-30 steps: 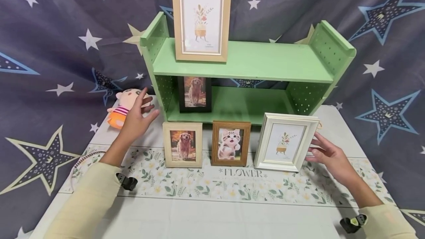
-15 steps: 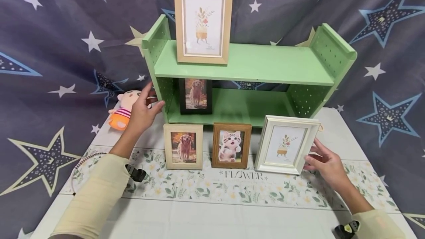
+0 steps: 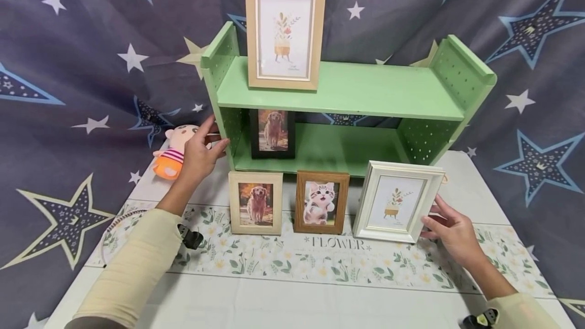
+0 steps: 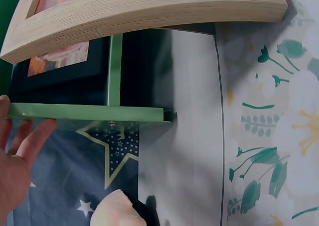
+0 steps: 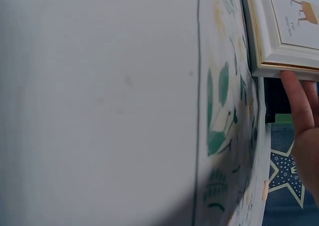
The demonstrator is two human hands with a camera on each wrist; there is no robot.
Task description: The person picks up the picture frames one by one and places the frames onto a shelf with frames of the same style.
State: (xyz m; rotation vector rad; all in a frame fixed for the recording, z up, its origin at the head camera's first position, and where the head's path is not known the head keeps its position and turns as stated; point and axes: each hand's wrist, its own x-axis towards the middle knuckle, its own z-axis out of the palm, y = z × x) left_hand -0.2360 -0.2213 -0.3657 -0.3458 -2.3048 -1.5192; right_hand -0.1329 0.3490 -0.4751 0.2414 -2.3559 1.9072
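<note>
The left grip [image 3: 201, 154] pinches the front edge of the left side panel [image 4: 89, 111] of the green shelf [image 3: 379, 85]; the fingers contact the outer face and the thumb laps the edge. The shelf therefore extends to the right of this grip. The right grip [image 3: 457, 232] contacts the right edge of the white frame [image 3: 394, 202]; whether it is clamped there cannot be determined. The frame lies directly left of this grip.

The counter [image 3: 274, 298] supports the assembly. The green shelf has two boards. A large light-wood frame [image 3: 286, 32] stands on the upper board, near the left end. The white frame stands on the counter, before the shelf's right end. The pale frame [image 3: 256, 203] stands before the left end; the brown frame [image 3: 322, 202] stands between the two. The black frame [image 3: 273, 133] occupies the lower board, left side. A plush toy [image 3: 170, 156] sits behind the left grip.
</note>
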